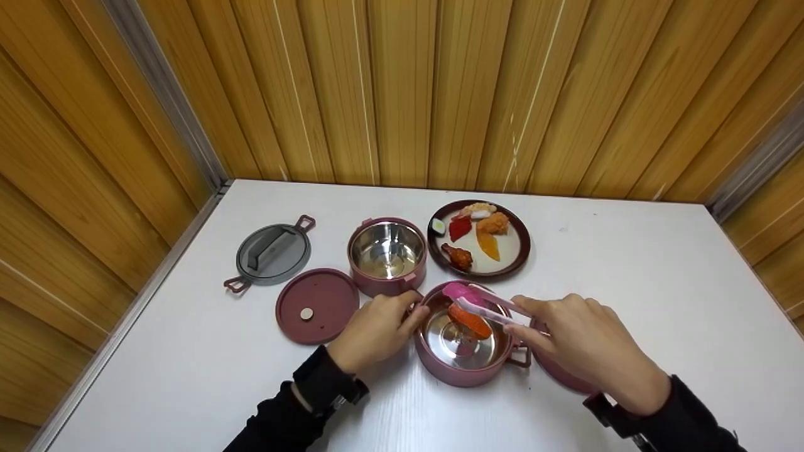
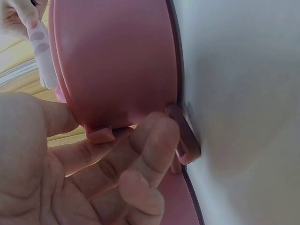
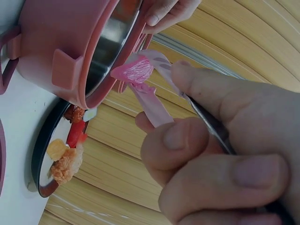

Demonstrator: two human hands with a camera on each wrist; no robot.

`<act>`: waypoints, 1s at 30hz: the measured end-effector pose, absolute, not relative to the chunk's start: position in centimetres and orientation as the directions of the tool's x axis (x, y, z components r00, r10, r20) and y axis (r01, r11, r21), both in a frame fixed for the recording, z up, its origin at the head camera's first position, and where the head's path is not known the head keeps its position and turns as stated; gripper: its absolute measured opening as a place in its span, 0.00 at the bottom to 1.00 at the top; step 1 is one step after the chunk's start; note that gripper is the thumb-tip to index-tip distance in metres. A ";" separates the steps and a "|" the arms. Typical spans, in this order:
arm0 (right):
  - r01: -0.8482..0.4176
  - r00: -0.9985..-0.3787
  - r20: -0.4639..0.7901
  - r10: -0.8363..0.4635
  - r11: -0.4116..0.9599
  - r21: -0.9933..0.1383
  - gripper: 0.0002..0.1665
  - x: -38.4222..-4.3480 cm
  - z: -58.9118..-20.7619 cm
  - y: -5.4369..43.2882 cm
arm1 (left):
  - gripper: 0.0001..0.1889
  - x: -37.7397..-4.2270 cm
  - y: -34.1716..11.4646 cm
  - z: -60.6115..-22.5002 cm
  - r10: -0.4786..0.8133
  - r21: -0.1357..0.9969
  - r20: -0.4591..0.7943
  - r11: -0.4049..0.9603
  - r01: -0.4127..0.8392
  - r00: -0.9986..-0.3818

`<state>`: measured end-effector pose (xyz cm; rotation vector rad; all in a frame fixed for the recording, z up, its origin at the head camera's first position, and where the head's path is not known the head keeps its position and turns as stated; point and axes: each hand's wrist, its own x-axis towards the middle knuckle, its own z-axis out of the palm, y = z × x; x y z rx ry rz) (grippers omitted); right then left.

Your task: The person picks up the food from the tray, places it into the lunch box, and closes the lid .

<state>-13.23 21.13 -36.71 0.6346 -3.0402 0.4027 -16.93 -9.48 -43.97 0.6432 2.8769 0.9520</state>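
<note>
My left hand (image 1: 380,326) grips the side of a pink pot (image 1: 461,376) at its rim, thumb on the edge and fingers against the outer wall. In the left wrist view, a lower loop handle (image 2: 187,143) shows beside the fingers. With my right hand (image 1: 581,336) I hold pale tongs (image 1: 487,312) printed with grey ovals, reaching over the pot. Bright pink material (image 3: 135,69) shows at the tongs' tips. An orange food piece (image 1: 471,321) appears inside the steel-lined pot, just below the tips.
A second pink pot (image 1: 388,285) stands behind. Right of it, a dark-rimmed plate (image 1: 515,263) carries several food pieces, including a drumstick (image 1: 458,256). On the left lie a grey lid (image 1: 286,260) and a maroon lid (image 1: 330,301). Another round maroon piece (image 1: 562,373) sits under my right hand.
</note>
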 end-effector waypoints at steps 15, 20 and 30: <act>-0.435 -0.899 0.059 -0.434 0.870 -0.234 0.20 -12.9 -37.5 20.5 | 0.13 -16.9 -9.5 -44.0 0.401 0.572 0.103 0.725 0.384 -0.910; -0.447 -0.893 0.058 -0.446 0.869 -0.213 0.16 -12.9 -37.5 20.6 | 0.14 -16.9 -9.5 -44.0 0.398 0.571 0.109 0.725 0.385 -0.911; -0.466 -0.885 0.066 -0.462 0.865 -0.188 0.16 -13.0 -37.7 20.0 | 0.13 -16.9 -9.4 -44.0 0.394 0.588 0.091 0.720 0.368 -0.915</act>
